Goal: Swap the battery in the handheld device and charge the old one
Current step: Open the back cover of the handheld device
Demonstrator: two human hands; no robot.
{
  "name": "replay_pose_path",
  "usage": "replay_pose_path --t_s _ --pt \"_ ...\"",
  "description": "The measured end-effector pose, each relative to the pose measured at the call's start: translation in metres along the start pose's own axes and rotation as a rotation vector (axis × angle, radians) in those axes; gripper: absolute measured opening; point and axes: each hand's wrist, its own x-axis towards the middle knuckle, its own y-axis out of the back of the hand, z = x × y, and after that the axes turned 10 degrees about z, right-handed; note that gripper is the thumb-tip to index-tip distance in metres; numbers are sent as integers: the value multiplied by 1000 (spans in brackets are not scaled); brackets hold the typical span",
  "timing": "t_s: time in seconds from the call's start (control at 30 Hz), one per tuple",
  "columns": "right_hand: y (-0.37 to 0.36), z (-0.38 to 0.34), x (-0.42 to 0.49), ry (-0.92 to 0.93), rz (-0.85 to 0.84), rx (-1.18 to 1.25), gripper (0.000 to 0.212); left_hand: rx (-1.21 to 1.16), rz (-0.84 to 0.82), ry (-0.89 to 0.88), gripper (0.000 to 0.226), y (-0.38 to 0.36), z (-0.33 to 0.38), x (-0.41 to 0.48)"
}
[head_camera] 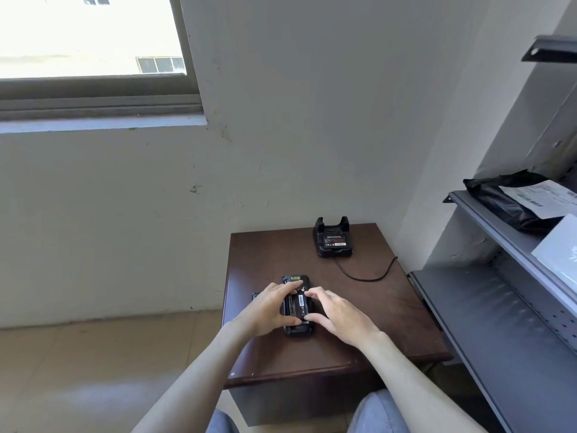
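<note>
A black handheld device (296, 281) lies face down on the dark brown table (359, 323), its back open with a black battery (296, 307) showing in the bay. My left hand (268, 310) grips the device's left side, its index finger across the top and its thumb at the battery's lower edge. My right hand (340, 317) touches the battery from the right with index finger and thumb. A flat black piece (255, 295), perhaps the back cover, peeks out left of my left hand. At the table's far side stands a black charging cradle (333, 239) with another battery (334, 239) lying in it.
A black cable (365, 276) runs from the cradle across the table to its right edge. Grey metal shelves (499, 307) stand close on the right, holding a black parcel (512, 204) and a white box (559, 254). A wall and a window lie ahead, tiled floor to the left.
</note>
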Motion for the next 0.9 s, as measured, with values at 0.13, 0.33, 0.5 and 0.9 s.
replay_pose_path --t_s 0.13,0.33,0.5,0.9 --pt "3 -3 -4 8 9 -11 45 -45 5 20 87 0 -4 2" --pt "5 -10 -4 -132 114 92 25 -39 -1 35 90 3 2 3" --pt "0 -12 10 -508 69 390 18 -1 34 12 88 7 7 -1" --pt "17 -15 10 -802 25 815 23 -68 129 -55 87 5 22 3"
